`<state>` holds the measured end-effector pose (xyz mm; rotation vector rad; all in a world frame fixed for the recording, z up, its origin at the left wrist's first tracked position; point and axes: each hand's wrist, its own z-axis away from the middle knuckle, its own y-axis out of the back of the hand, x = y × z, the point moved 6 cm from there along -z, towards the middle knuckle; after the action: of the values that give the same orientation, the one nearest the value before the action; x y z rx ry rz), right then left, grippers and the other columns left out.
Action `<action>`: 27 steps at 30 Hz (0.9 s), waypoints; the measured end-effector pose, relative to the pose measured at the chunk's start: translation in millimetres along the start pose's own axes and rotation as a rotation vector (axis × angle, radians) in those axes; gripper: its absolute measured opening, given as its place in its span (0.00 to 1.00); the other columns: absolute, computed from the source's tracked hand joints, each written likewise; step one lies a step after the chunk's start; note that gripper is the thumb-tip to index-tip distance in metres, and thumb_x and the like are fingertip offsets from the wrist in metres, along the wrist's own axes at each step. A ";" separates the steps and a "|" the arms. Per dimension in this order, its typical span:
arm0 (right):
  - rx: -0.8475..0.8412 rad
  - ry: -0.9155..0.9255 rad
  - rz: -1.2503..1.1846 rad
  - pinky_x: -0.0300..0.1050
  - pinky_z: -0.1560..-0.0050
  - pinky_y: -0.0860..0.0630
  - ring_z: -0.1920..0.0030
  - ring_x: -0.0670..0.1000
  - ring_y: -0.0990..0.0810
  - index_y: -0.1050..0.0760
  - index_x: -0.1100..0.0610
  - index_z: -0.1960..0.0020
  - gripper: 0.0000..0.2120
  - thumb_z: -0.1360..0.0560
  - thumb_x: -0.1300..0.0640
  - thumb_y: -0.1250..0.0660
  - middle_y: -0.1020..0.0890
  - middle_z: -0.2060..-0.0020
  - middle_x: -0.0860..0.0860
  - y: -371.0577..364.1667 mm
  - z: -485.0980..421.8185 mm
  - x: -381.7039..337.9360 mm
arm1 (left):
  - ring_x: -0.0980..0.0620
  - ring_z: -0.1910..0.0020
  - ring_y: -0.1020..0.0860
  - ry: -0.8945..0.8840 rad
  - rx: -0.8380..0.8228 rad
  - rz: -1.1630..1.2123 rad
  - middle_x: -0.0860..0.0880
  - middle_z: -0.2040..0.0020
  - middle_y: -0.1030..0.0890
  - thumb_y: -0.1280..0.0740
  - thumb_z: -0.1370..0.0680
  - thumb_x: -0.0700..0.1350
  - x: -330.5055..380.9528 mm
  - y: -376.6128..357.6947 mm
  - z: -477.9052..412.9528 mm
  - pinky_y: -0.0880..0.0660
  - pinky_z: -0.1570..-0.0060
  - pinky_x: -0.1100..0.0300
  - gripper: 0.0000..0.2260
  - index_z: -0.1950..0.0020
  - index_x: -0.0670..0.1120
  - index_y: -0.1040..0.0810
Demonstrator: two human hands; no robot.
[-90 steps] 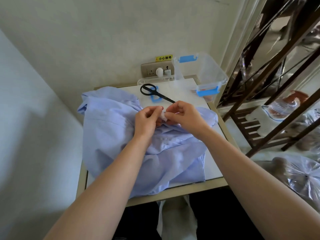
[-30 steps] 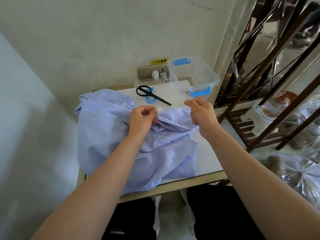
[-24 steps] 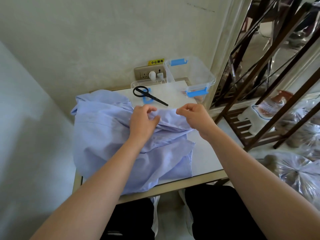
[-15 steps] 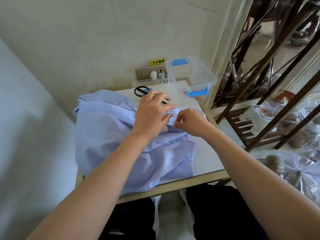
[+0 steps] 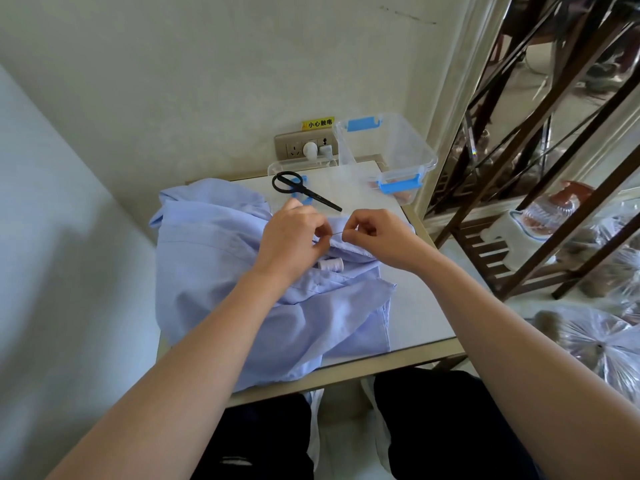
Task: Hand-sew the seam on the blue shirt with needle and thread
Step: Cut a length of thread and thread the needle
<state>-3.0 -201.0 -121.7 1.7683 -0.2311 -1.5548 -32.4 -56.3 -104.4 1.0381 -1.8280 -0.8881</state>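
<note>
Blue shirt (image 5: 221, 258) fabric is gathered at the fingertips, and the sewing happens on its far fold, close to the shirt's far right corner. The right hand's thumb and forefinger (image 5: 349, 233) pinch one end of a thin dark needle (image 5: 336, 233). The needle lies nearly level and points left into the fold. There the left hand's curled fingers (image 5: 320, 233) nip the cloth right at the needle's other end (whether the tip has entered the cloth cannot be told, and no thread can be made out). The left hand (image 5: 294, 240) rests knuckles-up on the shirt. The right hand (image 5: 379, 239) sits just beside it over the shirt's right edge, its other fingers tucked in. A pale spool of thread (image 5: 330, 264) lies on its side on the shirt, just nearer the person than the two hands. The shirt itself is crumpled over the left and middle of a small white-topped table (image 5: 412, 306), with its near hem hanging off the near edge. Beyond the shirt, black scissors (image 5: 304, 192) lie closed on a clear lid (image 5: 275, 167). Beyond and right of the shirt stands a clear plastic box (image 5: 412, 150) with blue latches. On the wall behind the shirt is a socket plate (image 5: 292, 148) under a yellow label (image 5: 317, 123). Well to the right of the shirt stands a dark wooden rack (image 5: 540, 161).
</note>
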 end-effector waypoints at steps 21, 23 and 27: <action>0.040 -0.196 -0.355 0.36 0.69 0.33 0.77 0.41 0.33 0.23 0.56 0.61 0.08 0.24 0.56 0.30 0.30 0.74 0.47 9.4 -1.6 9.5 | 0.57 0.62 0.21 0.550 -0.179 0.891 0.49 0.61 0.17 0.28 0.25 0.38 -3.0 -24.6 3.9 0.25 0.65 0.69 0.02 0.53 0.42 0.16; 0.053 -0.197 -0.391 0.35 0.71 0.32 0.76 0.42 0.31 0.22 0.57 0.56 0.05 0.23 0.56 0.31 0.26 0.70 0.51 9.8 -0.7 9.0 | 0.60 0.65 0.22 0.557 -0.159 0.885 0.50 0.63 0.18 0.28 0.25 0.38 -3.3 -25.1 3.0 0.26 0.66 0.70 0.01 0.55 0.43 0.17; 0.026 -0.306 -0.844 0.40 0.71 0.28 0.69 0.50 0.25 0.31 0.57 0.36 0.12 0.19 0.57 0.40 0.17 0.50 0.57 -1.7 1.7 11.5 | 0.63 0.67 0.23 0.539 -0.094 0.840 0.51 0.63 0.18 0.28 0.24 0.39 -7.0 -20.5 1.1 0.28 0.64 0.73 0.03 0.52 0.41 0.16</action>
<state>-2.3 -207.2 -131.7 1.7298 0.4119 -2.4172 -24.9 -58.2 -124.7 0.3145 -1.5098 -0.1513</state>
